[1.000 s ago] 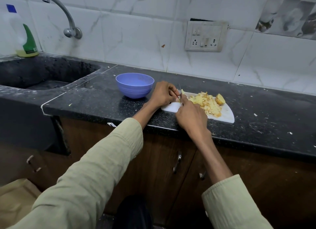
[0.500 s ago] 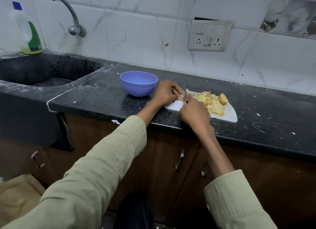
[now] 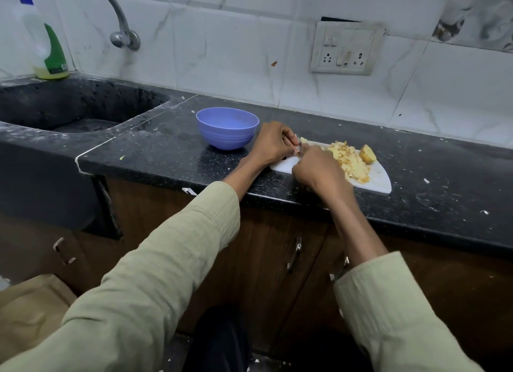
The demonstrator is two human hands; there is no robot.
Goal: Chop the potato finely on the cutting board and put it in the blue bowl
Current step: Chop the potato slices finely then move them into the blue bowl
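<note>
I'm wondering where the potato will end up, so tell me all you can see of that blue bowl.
The blue bowl is round, with faint ridges around its wall, and looks like plastic. It stands upright on the dark speckled counter, between the sink and the cutting board. No potato shows inside. The left hand is just beside it; contact is unclear.

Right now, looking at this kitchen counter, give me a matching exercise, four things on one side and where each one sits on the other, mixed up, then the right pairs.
Things
1. blue bowl
2. chopped potato pile
3. detergent bottle
4. socket panel

Places
A. on the tiled wall above the counter
B. on the white cutting board
C. at the back corner of the sink
D. on the counter, left of the board

Pairs: 1-D, 2-B, 3-C, 4-A
</note>
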